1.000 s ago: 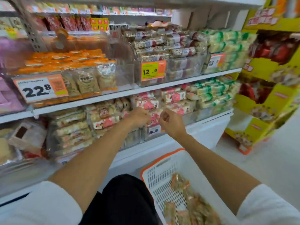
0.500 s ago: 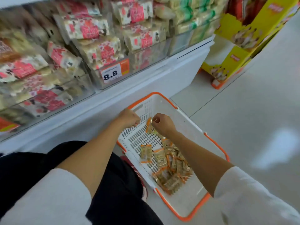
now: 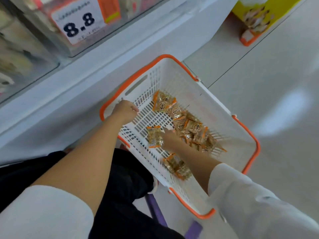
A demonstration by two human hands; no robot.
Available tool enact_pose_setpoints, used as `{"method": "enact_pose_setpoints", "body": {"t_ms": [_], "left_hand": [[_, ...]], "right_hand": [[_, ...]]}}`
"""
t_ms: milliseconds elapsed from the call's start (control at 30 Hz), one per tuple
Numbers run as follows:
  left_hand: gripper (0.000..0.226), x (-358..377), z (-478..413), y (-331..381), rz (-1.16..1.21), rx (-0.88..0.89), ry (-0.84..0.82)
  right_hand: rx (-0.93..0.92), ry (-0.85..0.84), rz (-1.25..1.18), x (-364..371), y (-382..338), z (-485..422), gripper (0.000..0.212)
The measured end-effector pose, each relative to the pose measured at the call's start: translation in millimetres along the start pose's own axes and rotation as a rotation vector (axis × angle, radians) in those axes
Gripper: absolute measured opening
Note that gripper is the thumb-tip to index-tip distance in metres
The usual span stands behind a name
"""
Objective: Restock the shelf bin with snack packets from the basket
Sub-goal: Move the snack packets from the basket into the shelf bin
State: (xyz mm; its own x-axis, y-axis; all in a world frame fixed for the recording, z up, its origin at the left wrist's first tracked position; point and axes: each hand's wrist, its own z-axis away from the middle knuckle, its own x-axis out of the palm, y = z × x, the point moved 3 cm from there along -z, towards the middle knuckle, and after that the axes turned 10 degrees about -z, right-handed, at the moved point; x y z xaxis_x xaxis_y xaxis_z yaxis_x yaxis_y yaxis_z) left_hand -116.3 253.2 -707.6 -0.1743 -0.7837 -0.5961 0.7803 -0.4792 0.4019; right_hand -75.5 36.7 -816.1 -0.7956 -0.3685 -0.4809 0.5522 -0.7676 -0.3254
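- Now, the right hand (image 3: 170, 138) is reaching down into the basket (image 3: 176, 73) at the centre of the frame; its fingers are lying against a lone packet (image 3: 154, 137) just left of the pile (image 3: 191, 129); whether they are closing on that packet or merely touching it I cannot tell, since the back of the hand is hiding the fingertips.
- The left hand (image 3: 126, 110) is sitting at the basket's upper-left wall, just under the orange rim, fingers curled; whether it is gripping the plastic or only resting there is not showing.
- A few stray packets (image 3: 177, 167) are lying lower in the frame, beside the right forearm; the clear bins (image 3: 43, 37) are showing at the upper left, one wearing a price tag (image 3: 79, 23); which bin is taking these packets I cannot tell.
- By my judgement the step in hand is a pickup; the lone packet is lying flat on the slotted bottom, so pinching it by a crimped orange end is looking easier than prying under its middle.
- The wrappers are looking slick and crinkly; scooping several from the pile at once is likely saving trips, though a loose handful is risking drops on the lift to the shelf.
- Steadying the basket with the left hand while the right is lifting is seeming wise; a light plastic basket is apt to be sliding on a smooth floor (image 3: 259, 57).
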Motion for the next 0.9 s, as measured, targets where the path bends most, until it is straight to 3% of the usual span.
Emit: {"method": "enact_pose_setpoints", "body": {"t_ms": [167,300,400,500,633,733,833,900], "left_hand": [[0.023,0.3,-14.2,-7.8,0.039,0.017,-0.013],[0.018,2.1,-12.7,-8.0,0.059,0.004,0.005],[0.019,3.6,-9.1,-1.9,0.078,0.017,0.012],[0.02,2.2,-4.0,3.7,0.144,0.001,0.019],[0.015,-11.0,8.7,19.0,0.369,-0.035,0.09],[0.014,-31.3,25.1,40.7,0.512,-0.026,0.118],[0.011,-60.6,46.4,52.3,0.677,-0.014,0.165],[0.009,-80.2,59.2,53.8,0.647,0.028,0.181]], "right_hand": [[-0.074,-0.006,0.217,29.3,-13.5,-33.7,0.085],[-0.113,0.109,0.439,44.5,-17.2,-41.9,0.068],[-0.116,0.134,0.385,52.1,-26.6,-39.3,0.054],[-0.105,0.22,0.071,45.8,-31.1,-28.4,0.058],[0.046,0.235,-0.77,-4.4,-34.7,-0.7,0.037],[0.103,0.262,-1.247,-63.6,-40.9,29.1,0.031],[-0.016,0.224,-1.512,-118.6,-57.2,62.6,0.03],[-0.174,0.195,-1.594,-149.6,-72.9,87.5,0.03]]}}
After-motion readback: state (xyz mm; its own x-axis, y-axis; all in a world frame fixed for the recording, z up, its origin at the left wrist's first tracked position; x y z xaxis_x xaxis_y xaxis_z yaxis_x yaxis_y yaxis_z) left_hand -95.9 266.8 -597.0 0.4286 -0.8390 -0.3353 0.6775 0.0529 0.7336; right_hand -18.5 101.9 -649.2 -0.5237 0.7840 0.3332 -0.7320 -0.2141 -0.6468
